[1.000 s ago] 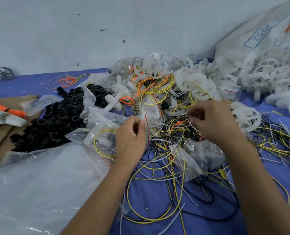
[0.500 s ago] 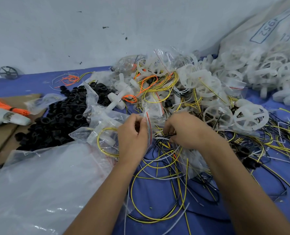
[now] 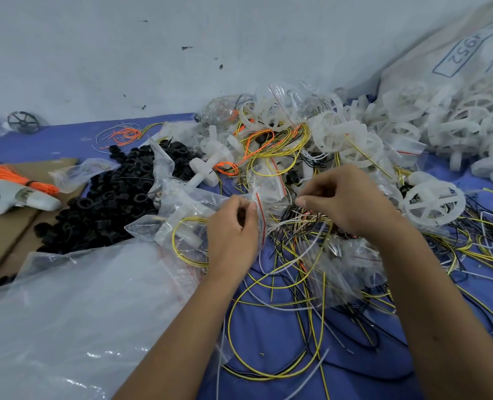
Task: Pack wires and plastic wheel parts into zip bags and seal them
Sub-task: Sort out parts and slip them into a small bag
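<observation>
The white sack (image 3: 453,62) bears "1952", upside down, in a blue box.

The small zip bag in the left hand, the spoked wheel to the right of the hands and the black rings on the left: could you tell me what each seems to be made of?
Zip bag: thin clear plastic film, glossy; it crinkles and shows a red seal strip.
Spoked wheel: translucent whitish moulded plastic, dull-looking.
Black rings: probably rubber or matte plastic; dark, barely any shine.

Black rings (image 3: 109,197) lie left of the wire tangle (image 3: 297,255), wheel parts (image 3: 456,131) behind right.
</observation>
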